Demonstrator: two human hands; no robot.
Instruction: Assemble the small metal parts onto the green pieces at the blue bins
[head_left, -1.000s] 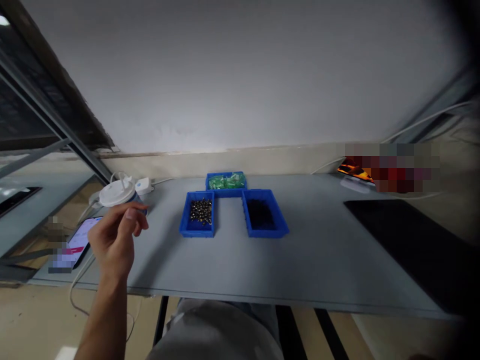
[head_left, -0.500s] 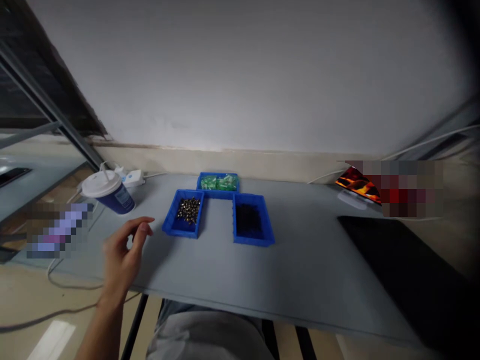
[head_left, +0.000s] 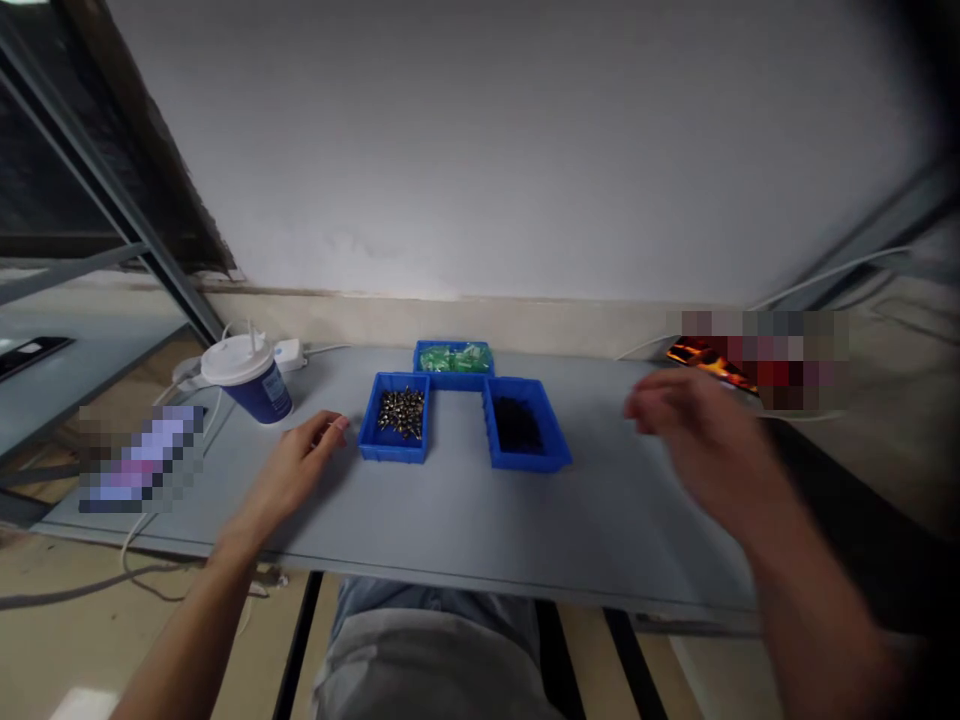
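My left hand (head_left: pixel 315 445) is over the table just left of a blue bin (head_left: pixel 373 443) holding many small shiny metal fittings (head_left: pixel 401 414). Its fingers are loosely bent, with a small gap by the thumb and no object visible in them. On the right, my right hand (head_left: pixel 686 420) is raised above the table, smeared by motion, so its fingers are unclear. To its left stands a second blue bin (head_left: pixel 555 435) with a heap of small black pieces (head_left: pixel 517 425). Behind both is a third blue bin (head_left: pixel 454 381) with green pieces in clear plastic (head_left: pixel 455 357).
A lidded blue paper cup (head_left: pixel 259 393) with a straw stands at the left, near a white power strip (head_left: pixel 289 353) and cables. A pixelated phone-like screen (head_left: pixel 142 455) lies at the left edge. A lit screen (head_left: pixel 712 365) and a dark mat (head_left: pixel 847 490) are at the right.
My right hand has come into view from the right. My left hand has shifted right, closer to the bin of metal fittings, and its fingers have drawn nearer together. The camera view has shifted slightly.
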